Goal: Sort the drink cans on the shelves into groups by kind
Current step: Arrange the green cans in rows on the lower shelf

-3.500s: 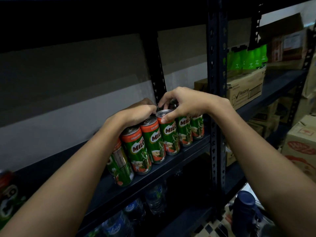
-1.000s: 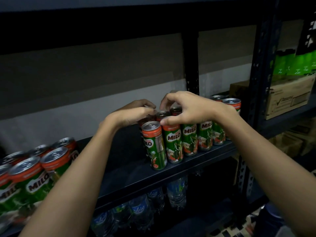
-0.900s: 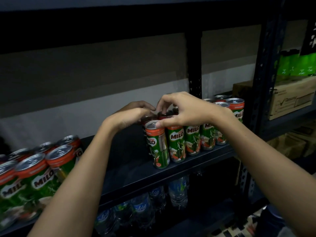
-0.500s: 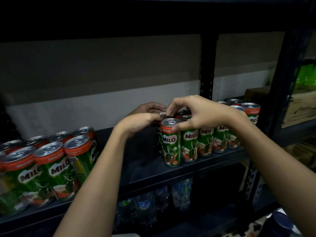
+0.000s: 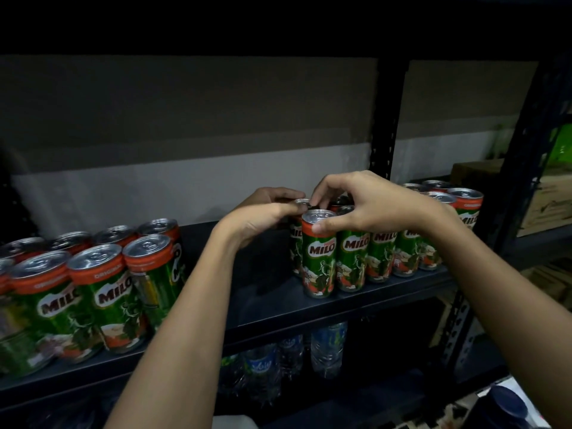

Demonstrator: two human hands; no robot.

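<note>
Item: Milo cans, slim, green bodies with orange-red collars and silver pull-tab lids. One group [image 5: 387,243] stands upright in rows at the middle-right of the dark metal shelf [image 5: 263,308]; a second group [image 5: 86,289] stands at the shelf's left end, well apart from the first.

Setting: dim storeroom, grey wall behind, black slotted uprights. Water bottles [image 5: 328,351] on the level below; cardboard boxes [image 5: 548,199] on the next bay to the right.

Hands: my right hand [image 5: 368,205] arches over the group's near-left corner, thumb pressed to the collar of the front can [image 5: 318,258], fingers curled round its lid. My left hand [image 5: 263,215] reaches alongside, fingers curled on the can behind [image 5: 296,243].
</note>
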